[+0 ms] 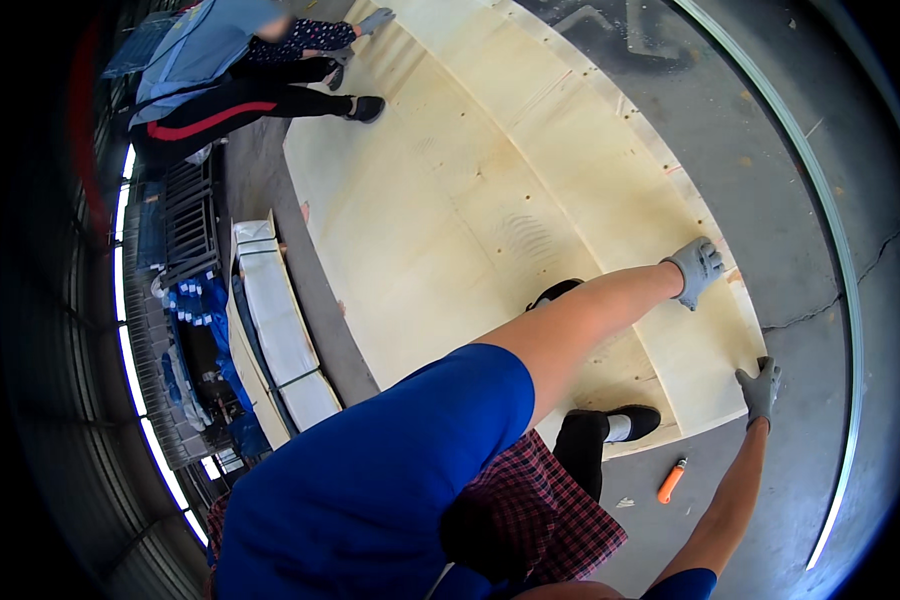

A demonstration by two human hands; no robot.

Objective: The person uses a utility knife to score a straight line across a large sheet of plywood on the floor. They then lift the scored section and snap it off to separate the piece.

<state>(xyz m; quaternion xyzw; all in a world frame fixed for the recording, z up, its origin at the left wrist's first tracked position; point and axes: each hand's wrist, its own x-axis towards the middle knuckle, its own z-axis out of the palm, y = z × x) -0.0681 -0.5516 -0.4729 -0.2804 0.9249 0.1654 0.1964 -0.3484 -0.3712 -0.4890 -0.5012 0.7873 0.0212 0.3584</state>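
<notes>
A large pale plywood panel (pixel 420 200) spreads across the floor, with a lengthwise seam and small dark marks along its far edge. My left hand (pixel 697 272), in a grey glove, rests on the strip near the right edge, its fingers curled; whatever lies under them is hidden. Closer to me, my right hand (pixel 760 390), also gloved in grey, touches the panel's near right corner with thumb and fingers apart. On the floor below that corner lies an orange-handled tool (pixel 672 482) with a short metal tip. My black shoe (pixel 633 425) stands on the panel.
At the upper left another person (pixel 205 60) leans over the panel's far end, a gloved hand (pixel 375 20) on it and one shoe on the board. Strapped long packs (pixel 280 320) and a metal rack (pixel 185 220) stand left. A long metal strip (pixel 838 240) lies right.
</notes>
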